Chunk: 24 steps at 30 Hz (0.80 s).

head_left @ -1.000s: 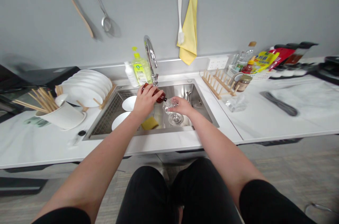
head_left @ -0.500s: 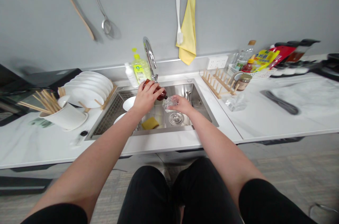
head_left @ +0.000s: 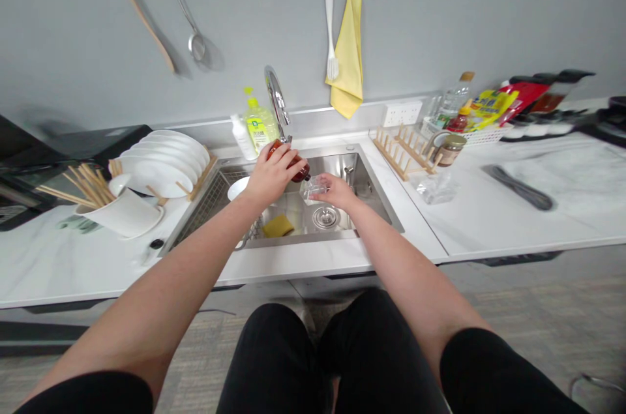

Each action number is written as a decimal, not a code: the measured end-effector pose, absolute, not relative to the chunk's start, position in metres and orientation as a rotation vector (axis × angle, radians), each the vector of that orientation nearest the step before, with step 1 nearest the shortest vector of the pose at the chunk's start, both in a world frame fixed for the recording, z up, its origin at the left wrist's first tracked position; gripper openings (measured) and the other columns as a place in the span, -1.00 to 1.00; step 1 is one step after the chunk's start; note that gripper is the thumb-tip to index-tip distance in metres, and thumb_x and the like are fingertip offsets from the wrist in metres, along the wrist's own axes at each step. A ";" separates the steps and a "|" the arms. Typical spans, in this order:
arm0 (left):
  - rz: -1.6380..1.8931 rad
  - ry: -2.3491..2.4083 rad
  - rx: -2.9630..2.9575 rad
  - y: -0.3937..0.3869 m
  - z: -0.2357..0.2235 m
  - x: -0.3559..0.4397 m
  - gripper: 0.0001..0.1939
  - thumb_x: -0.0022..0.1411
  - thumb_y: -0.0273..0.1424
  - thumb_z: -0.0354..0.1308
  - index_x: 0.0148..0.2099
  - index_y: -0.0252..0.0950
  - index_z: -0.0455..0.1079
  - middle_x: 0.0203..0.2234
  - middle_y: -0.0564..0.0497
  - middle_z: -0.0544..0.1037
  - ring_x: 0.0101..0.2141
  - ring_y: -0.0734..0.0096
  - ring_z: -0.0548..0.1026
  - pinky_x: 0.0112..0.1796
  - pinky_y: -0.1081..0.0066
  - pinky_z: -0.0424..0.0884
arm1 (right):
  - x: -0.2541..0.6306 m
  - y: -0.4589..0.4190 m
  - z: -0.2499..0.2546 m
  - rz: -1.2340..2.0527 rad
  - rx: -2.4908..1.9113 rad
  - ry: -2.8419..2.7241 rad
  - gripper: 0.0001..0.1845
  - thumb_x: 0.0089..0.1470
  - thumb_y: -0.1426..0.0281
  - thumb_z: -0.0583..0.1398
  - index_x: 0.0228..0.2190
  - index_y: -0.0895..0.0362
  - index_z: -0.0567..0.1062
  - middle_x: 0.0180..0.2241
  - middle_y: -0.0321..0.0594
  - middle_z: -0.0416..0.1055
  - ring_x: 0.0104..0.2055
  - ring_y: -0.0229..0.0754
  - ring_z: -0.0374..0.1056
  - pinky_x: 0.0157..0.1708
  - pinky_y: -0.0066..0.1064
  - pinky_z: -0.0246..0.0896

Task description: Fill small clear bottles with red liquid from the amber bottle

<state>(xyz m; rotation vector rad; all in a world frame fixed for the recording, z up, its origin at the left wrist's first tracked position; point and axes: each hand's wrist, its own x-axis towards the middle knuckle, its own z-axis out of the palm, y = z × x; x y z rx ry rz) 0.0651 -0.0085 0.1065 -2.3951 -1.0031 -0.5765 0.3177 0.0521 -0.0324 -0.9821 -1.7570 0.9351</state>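
My left hand (head_left: 274, 173) is closed around a reddish-brown bottle (head_left: 299, 173) with a dark tip, tilted down to the right. Just under that tip, my right hand (head_left: 333, 192) grips a small clear container (head_left: 313, 188) by its right side. Both hands are over the steel sink (head_left: 360, 163), in front of the faucet (head_left: 276, 98). I cannot make out any liquid between tip and container. Below them, a yellow sponge (head_left: 278, 226) lies on the sink floor, left of the drain (head_left: 325, 217). A white bowl (head_left: 237, 188) is partly hidden by my left arm.
Left of the sink stand racked white plates (head_left: 163, 163) and a tilted white holder (head_left: 124, 212) with chopsticks. Soap bottles (head_left: 259, 122) are behind the sink. On the right are a wooden rack (head_left: 405, 153), a jar (head_left: 450, 150), clear containers (head_left: 437, 187) and a dark cable (head_left: 521, 187).
The bottle and my left hand have shifted very slightly; the bottle's tip stays above the clear container. My right hand keeps its hold in nearly the same place.
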 end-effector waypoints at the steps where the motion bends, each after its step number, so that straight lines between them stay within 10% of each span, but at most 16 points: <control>1: -0.583 -1.000 -2.400 -0.009 0.108 0.066 -0.36 0.41 -0.62 0.20 0.42 -0.05 0.56 0.36 -0.20 0.59 0.47 -0.16 0.38 0.51 -0.37 0.14 | 0.318 0.052 -0.032 0.937 -0.975 -1.754 -0.28 -0.17 0.09 0.69 -0.01 0.02 0.64 -0.03 -0.18 0.73 -0.07 0.00 0.66 0.10 -0.09 0.57; 24: -0.479 -0.842 -2.395 -0.011 0.142 0.081 -0.47 0.52 -0.57 0.16 0.40 -0.06 0.55 0.35 -0.18 0.59 0.49 -0.06 0.39 0.53 -0.35 0.15 | 0.312 0.052 -0.030 1.134 -0.751 -1.541 -0.25 -0.22 0.13 0.69 -0.01 0.01 0.61 -0.01 -0.14 0.71 -0.03 0.01 0.66 0.18 0.00 0.57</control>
